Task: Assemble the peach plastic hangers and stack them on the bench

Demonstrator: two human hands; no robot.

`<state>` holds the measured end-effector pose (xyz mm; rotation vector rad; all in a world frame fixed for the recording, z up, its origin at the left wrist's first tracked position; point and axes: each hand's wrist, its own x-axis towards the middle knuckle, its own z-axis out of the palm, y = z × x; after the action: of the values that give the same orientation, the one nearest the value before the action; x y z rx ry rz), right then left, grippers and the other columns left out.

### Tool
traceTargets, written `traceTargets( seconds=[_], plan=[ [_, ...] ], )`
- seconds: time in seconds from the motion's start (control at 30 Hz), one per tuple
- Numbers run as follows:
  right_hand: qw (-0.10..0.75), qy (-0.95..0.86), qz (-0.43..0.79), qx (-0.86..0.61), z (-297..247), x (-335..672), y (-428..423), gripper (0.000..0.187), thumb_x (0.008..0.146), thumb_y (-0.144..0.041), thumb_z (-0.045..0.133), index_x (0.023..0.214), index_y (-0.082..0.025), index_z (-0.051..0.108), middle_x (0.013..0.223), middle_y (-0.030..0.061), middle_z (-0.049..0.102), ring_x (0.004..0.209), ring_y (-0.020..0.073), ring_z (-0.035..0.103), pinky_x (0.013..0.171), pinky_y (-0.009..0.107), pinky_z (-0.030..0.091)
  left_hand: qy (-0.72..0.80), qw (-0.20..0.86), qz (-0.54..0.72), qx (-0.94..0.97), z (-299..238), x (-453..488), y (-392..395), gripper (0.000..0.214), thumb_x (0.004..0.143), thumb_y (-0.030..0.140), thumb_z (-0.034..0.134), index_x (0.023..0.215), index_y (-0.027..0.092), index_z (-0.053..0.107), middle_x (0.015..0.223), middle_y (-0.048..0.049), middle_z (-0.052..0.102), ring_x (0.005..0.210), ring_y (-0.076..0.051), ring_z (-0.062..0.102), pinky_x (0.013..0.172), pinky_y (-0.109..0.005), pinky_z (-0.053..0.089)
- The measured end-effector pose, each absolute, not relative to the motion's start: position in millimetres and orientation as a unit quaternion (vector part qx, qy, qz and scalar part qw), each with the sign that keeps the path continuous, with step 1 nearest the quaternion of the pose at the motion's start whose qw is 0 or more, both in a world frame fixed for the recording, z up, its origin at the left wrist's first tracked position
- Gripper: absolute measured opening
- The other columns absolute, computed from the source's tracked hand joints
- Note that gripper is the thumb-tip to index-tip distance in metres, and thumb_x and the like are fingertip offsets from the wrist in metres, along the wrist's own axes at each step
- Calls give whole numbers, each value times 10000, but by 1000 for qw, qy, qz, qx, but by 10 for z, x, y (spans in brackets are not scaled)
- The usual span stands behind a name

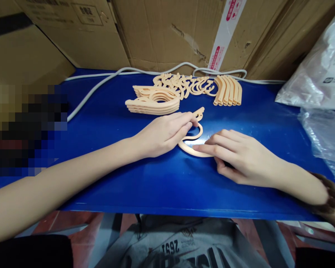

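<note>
- Over the blue table [156, 186], a curved beige piece [187, 149] is being held.
- The left hand [170, 134] is pinching its left side; the right hand [237, 156] is gripping its right end.
- Behind, stacked similar pieces [153, 108] are lying beside beige hooks [182, 82].

A fluffy, dark brown band [332, 193] circles the right wrist [304, 185]. Both forearms [100, 163] are bare. Nearest lies a creased grey garment [145, 238] with dark printed letters, numerals and a small emblem.
</note>
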<state>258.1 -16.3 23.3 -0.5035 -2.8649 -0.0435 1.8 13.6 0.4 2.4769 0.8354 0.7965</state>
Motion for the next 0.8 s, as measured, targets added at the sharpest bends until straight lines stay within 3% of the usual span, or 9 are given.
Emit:
traceTargets(
  seconds=[0.2, 0.33, 0.53, 0.8],
  plan=[
    [114, -976, -32, -182, 230, 2590, -124, 372, 867, -83, 490, 1219, -135, 598, 1075, 128, 696, 983, 254, 594, 813, 382, 478, 268, 199, 292, 896, 8, 9, 121, 264, 1004, 145, 361, 1110, 160, 602, 1142, -76, 689, 1027, -190, 648, 914, -312, 499],
    [124, -972, -44, -193, 211, 2608, -88, 374, 870, -64, 466, 1217, -142, 583, 1048, 125, 688, 917, 248, 586, 776, 372, 461, 263, 170, 280, 907, -50, 18, 143, 304, 976, 65, 374, 1173, 181, 574, 1256, -88, 654, 1175, -205, 616, 1013, -360, 494],
    [134, -966, -50, -216, 203, 2624, -68, 434, 892, -64, 477, 1311, -169, 527, 1093, 117, 664, 913, 244, 574, 778, 363, 446, 252, 151, 285, 912, -117, 35, 182, 267, 1019, 114, 455, 1257, 207, 533, 1395, -103, 587, 1325, -210, 537, 1131, -416, 451],
    [154, -944, -59, -285, 226, 2634, -49, 345, 949, -174, 517, 1289, -133, 556, 880, 51, 669, 796, 213, 608, 744, 336, 422, 274, 132, 271, 913, -102, 30, 183, 301, 1052, 173, 414, 1336, 215, 505, 1423, -103, 559, 1331, -217, 524, 1133, -435, 450]
  ],
)
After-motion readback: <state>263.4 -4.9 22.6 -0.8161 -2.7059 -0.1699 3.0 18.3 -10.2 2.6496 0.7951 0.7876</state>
